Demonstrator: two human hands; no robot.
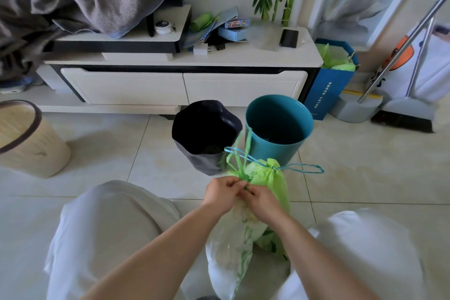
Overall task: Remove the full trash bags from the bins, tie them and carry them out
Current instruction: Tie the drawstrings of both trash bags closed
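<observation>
A full green trash bag with a blue drawstring stands on the floor between my knees, its neck gathered. In front of it lies a pale translucent bag with green patches. My left hand and my right hand meet at the green bag's neck, both pinching its green strands. Behind the bag stand a teal bin with nothing visible inside and a bin lined with a black bag.
A woven beige bin stands at the left. A white TV cabinet runs along the wall. A blue paper bag with green bags inside, a dustpan and a broom stand at the right.
</observation>
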